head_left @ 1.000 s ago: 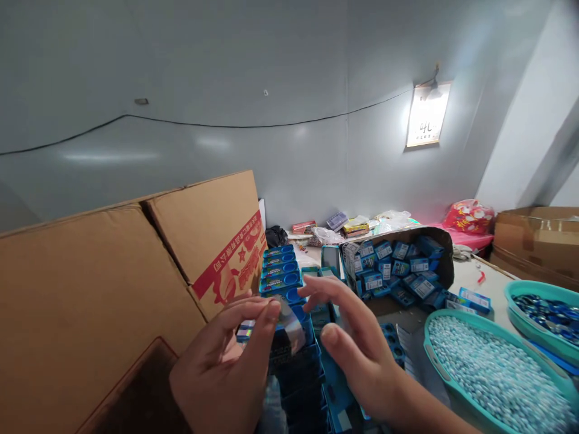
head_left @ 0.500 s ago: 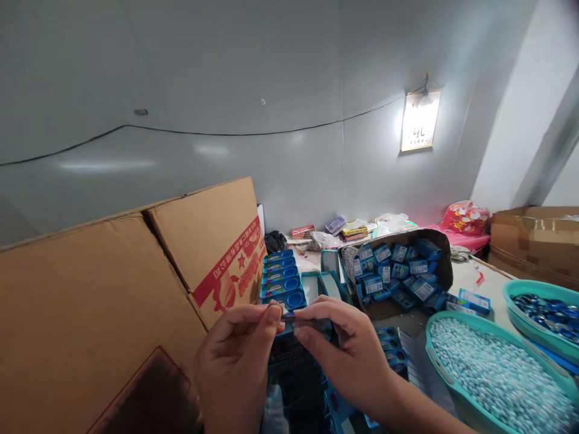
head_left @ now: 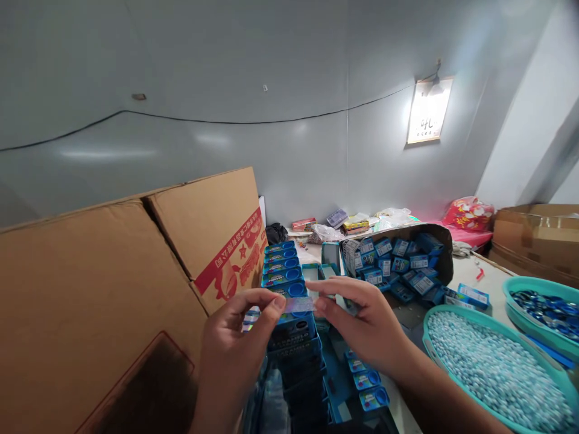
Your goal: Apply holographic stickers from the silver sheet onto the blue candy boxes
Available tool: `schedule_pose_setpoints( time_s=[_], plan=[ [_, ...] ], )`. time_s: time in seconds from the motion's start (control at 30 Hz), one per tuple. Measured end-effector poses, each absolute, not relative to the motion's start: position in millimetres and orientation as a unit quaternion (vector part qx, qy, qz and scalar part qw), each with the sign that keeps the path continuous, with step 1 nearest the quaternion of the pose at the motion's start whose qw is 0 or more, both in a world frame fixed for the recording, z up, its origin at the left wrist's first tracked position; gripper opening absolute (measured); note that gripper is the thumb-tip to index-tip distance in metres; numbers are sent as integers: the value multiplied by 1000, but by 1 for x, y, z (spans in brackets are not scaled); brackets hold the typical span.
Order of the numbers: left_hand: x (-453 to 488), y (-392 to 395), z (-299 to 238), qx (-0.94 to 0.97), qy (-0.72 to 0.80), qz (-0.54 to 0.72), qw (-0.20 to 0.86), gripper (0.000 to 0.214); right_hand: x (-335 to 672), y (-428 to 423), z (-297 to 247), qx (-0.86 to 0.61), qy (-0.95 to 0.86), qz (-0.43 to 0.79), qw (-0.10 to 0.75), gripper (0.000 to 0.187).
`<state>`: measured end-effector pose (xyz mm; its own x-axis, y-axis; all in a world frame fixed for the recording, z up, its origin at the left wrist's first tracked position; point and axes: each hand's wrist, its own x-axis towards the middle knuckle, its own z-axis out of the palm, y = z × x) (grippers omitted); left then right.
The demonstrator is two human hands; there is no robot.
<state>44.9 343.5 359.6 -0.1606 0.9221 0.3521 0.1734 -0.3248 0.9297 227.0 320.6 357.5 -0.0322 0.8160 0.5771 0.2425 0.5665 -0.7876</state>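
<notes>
Between my hands is a small translucent strip (head_left: 299,304), thin and nearly flat; whether it is tape or film I cannot tell. My left hand (head_left: 239,328) pinches its left end between thumb and forefinger. At the strip's right end, my right hand (head_left: 362,310) has its thumb tip at the edge and its forefinger raised apart. Below and beyond them runs a row of blue printed boxes with round windows (head_left: 284,276). More of these boxes, dark in shadow, stand directly under my hands.
A tall cardboard carton (head_left: 113,271) rises on the left. To the right, a tipped carton holds many small blue boxes (head_left: 400,265). Teal basins hold pale blue pellet-like pieces (head_left: 493,361) and dark blue wrapped pieces (head_left: 549,310). Bags and packets (head_left: 337,218) lie by the wall.
The strip has turned so its flat face shows. My right forefinger has lifted away from the thumb, and the right hand has shifted slightly right and up. The view has tilted down slightly.
</notes>
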Motion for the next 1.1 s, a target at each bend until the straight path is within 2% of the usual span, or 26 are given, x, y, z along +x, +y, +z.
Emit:
schedule_pose_setpoints(
  time_s=[0.1, 0.23, 0.37, 0.6, 0.9, 1.1],
  plan=[
    [51, 344, 362, 586, 508, 568, 276, 22, 226, 329, 356, -381, -616, 341, 599, 27],
    [56, 351, 359, 594, 506, 570, 258, 24, 223, 342, 352, -366, -556, 431, 609, 21],
    [57, 356, 354, 619, 504, 547, 252, 22, 223, 348, 347, -361, -528, 486, 595, 15],
    [58, 357, 348, 600, 491, 555, 300, 28, 224, 351, 341, -337, -496, 534, 596, 21],
    [50, 366, 334, 652, 451, 553, 257, 33, 219, 359, 312, -284, -415, 625, 598, 36],
    [50, 359, 322, 632, 424, 565, 320, 22, 220, 362, 293, -276, -410, 666, 559, 51]
  ],
)
